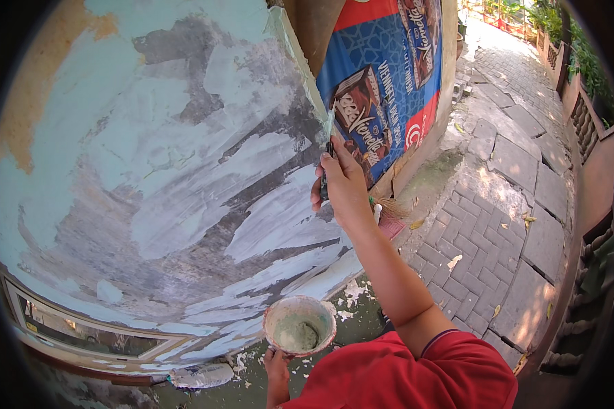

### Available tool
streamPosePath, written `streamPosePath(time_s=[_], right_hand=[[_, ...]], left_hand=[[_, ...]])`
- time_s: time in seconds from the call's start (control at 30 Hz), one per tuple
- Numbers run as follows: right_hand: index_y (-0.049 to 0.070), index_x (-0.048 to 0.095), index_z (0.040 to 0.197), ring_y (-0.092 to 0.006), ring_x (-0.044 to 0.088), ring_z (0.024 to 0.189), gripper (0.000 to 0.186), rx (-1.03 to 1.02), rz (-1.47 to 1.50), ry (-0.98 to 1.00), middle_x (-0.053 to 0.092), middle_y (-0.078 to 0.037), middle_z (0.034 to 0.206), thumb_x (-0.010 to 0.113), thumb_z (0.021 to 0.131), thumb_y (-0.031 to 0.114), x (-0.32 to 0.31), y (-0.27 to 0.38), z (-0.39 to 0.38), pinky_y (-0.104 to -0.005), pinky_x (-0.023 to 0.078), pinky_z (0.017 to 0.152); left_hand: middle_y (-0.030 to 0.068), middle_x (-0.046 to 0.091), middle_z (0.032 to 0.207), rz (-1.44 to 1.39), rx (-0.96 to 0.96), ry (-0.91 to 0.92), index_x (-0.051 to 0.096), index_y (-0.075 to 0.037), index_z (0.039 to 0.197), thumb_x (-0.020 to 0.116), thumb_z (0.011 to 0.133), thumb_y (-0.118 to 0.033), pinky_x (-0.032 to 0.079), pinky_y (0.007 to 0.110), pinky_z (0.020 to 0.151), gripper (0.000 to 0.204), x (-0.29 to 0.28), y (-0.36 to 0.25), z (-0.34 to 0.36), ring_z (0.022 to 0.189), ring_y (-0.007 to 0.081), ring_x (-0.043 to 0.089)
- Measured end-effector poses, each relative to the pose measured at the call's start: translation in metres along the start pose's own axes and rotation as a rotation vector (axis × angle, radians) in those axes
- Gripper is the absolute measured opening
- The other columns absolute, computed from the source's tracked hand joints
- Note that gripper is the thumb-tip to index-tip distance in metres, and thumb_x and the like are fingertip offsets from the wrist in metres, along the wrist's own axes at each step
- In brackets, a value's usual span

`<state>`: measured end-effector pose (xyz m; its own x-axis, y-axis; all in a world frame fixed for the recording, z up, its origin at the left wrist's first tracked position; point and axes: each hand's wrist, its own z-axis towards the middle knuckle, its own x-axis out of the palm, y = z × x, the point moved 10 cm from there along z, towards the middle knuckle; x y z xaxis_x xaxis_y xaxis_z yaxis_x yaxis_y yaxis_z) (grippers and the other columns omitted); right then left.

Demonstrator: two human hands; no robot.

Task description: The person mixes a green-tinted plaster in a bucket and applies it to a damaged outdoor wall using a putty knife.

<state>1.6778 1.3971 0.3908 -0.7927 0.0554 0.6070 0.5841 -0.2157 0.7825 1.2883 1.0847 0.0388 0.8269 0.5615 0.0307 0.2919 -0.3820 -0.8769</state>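
Note:
My right hand (342, 185) is raised against the edge of a weathered wall (164, 163) and grips a putty knife (328, 140) whose pale blade points up along the wall's corner. The wall is pale green with grey bare patches and white streaks of fresh filler. My left hand (276, 365) holds a small round tub (299, 326) from below, low in the view. The tub is smeared white and has grey-green paste inside.
A blue and red printed banner (389, 75) hangs right of the wall's corner. A brick-paved path (498, 204) runs along the right, with a wooden railing (597, 136) beyond. White flakes (351, 293) litter the ground. A window frame (82, 330) sits low on the wall.

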Motion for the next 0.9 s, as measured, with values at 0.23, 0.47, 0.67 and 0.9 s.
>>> streamPosePath(time_s=[0.23, 0.47, 0.67, 0.9], right_hand=[[0.015, 0.031, 0.151, -0.0148, 0.052, 0.044, 0.051, -0.108, 0.171, 0.039, 0.048, -0.005, 0.085, 0.042, 0.101, 0.013, 0.017, 0.006, 0.003, -0.0308, 0.045, 0.035], [0.016, 0.027, 0.153, -0.0162, 0.051, 0.043, 0.051, -0.171, 0.259, 0.169, 0.049, -0.008, 0.087, 0.038, 0.103, 0.014, -0.029, -0.019, -0.031, -0.0291, 0.046, 0.035], [0.011, 0.025, 0.153, -0.0142, 0.051, 0.044, 0.052, -0.14, 0.106, 0.06, 0.048, -0.007, 0.087, 0.037, 0.103, 0.009, -0.063, -0.072, -0.041, -0.0279, 0.046, 0.036], [0.007, 0.017, 0.154, -0.0111, 0.055, 0.049, 0.058, -0.122, -0.083, -0.025, 0.048, -0.004, 0.083, 0.044, 0.103, 0.013, -0.027, -0.088, -0.029, -0.0262, 0.045, 0.04]], left_hand=[[0.0094, 0.059, 0.091, -0.045, 0.0, -0.012, 0.053, -0.001, 0.088, 0.051, 0.08, 0.004, 0.059, 0.043, 0.068, 0.01, -0.001, 0.0, 0.002, 0.08, 0.0229, 0.061], [0.0093, 0.058, 0.088, 0.016, -0.004, -0.004, 0.051, -0.003, 0.084, 0.052, 0.081, 0.002, 0.056, 0.04, 0.063, 0.005, -0.005, 0.003, 0.01, 0.077, 0.0211, 0.06], [0.011, 0.058, 0.086, 0.0, -0.006, 0.012, 0.049, -0.002, 0.082, 0.053, 0.08, 0.002, 0.058, 0.044, 0.068, 0.006, 0.001, -0.008, 0.006, 0.077, 0.0229, 0.061], [0.0128, 0.057, 0.087, 0.033, 0.012, 0.042, 0.048, -0.001, 0.082, 0.052, 0.081, 0.003, 0.059, 0.048, 0.071, 0.006, 0.001, -0.01, 0.01, 0.079, 0.0257, 0.062]])
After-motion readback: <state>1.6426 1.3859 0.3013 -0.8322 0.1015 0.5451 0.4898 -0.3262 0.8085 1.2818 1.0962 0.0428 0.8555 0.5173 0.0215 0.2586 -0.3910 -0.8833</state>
